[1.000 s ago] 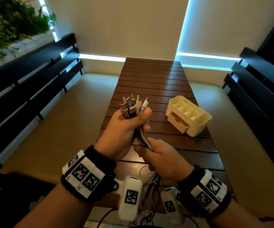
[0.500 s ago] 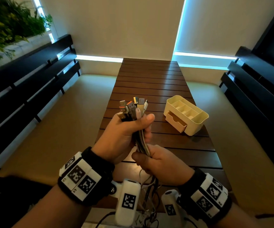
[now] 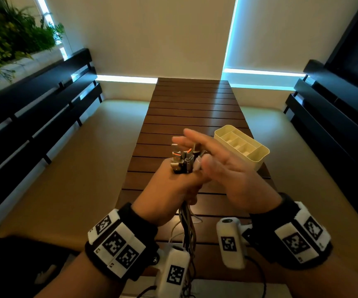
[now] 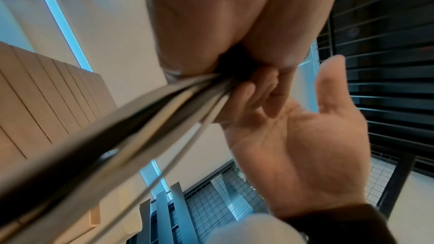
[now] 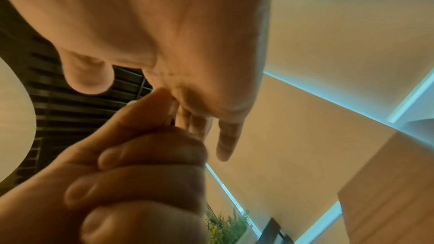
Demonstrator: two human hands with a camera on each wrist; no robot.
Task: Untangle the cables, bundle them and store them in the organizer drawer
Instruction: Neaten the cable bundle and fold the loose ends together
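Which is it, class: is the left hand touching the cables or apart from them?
Touching. The left wrist view shows the cables running straight out of the left hand, whose fingers curl round them.

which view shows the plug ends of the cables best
The head view: the plug ends stick up out of the left hand, in focus. The left wrist view shows only the blurred cables trailing below the fist. In the right wrist view both hands hide them almost entirely.
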